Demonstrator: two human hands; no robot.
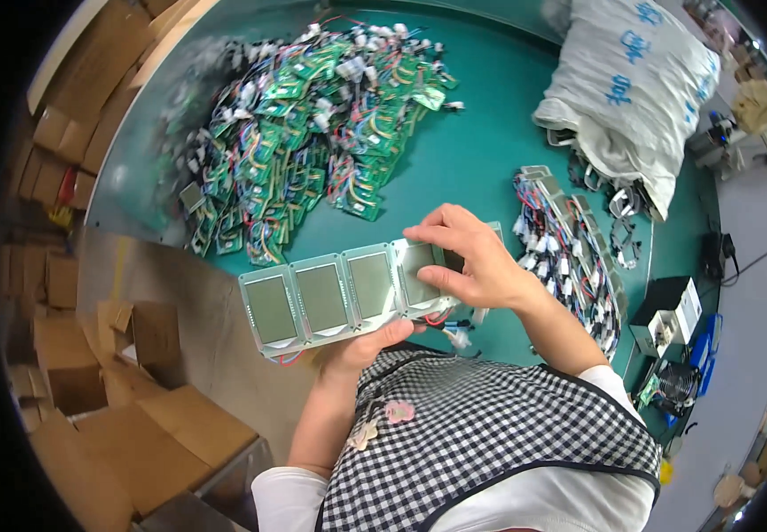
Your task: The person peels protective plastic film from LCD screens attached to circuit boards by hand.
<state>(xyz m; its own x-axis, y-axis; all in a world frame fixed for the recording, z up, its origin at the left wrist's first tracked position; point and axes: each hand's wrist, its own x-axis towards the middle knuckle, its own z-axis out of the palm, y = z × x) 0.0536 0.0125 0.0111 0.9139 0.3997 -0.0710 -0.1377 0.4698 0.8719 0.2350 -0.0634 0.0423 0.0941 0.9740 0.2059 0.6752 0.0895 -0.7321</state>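
Observation:
A strip of joined circuit boards with grey LCD screens (pixel 321 297) is held up in front of my apron, slightly tilted. My left hand (pixel 370 344) grips its lower edge, thumb on the edge and the other fingers hidden beneath. Over the strip's right part lies my right hand (pixel 472 262), its fingers curled at the upper edge and its thumb on a screen, partly covering the boards there. Red and blue wires and white connectors (pixel 457 338) hang below the strip.
A large heap of green circuit boards with wires (pixel 295 133) spreads over the green table (pixel 463 133). Beyond my right arm lies a row of wired LCD boards (pixel 570 248). A white woven sack (pixel 627 89) stands far right. Cardboard boxes (pixel 162 426) fill the floor at left.

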